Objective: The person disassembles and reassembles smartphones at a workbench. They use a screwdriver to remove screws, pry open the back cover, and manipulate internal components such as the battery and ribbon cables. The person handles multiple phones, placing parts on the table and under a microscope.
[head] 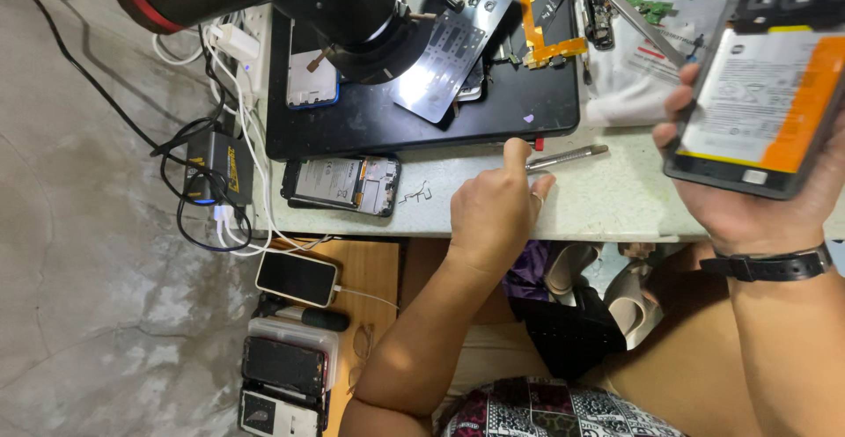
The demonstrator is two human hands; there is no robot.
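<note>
My right hand (748, 199) holds an opened phone (761, 85) with its back off, showing a white and orange battery, raised at the right edge. My left hand (495, 208) rests on the white table's front edge (607, 217), fingers curled, its fingertips touching the end of a metal tool (568, 156) that lies on the table. A small bent wire piece (414, 194) lies just left of that hand. Further left lies another opened phone (341, 183) with its insides up.
A black work mat (370, 124) carries a microscope head (365, 14), a metal stencil plate (451, 54), a blue-edged phone (308, 80) and an orange flex cable (537, 36). Chargers and cables (216, 173) hang at left. Several phones (295, 279) lie on a low shelf below.
</note>
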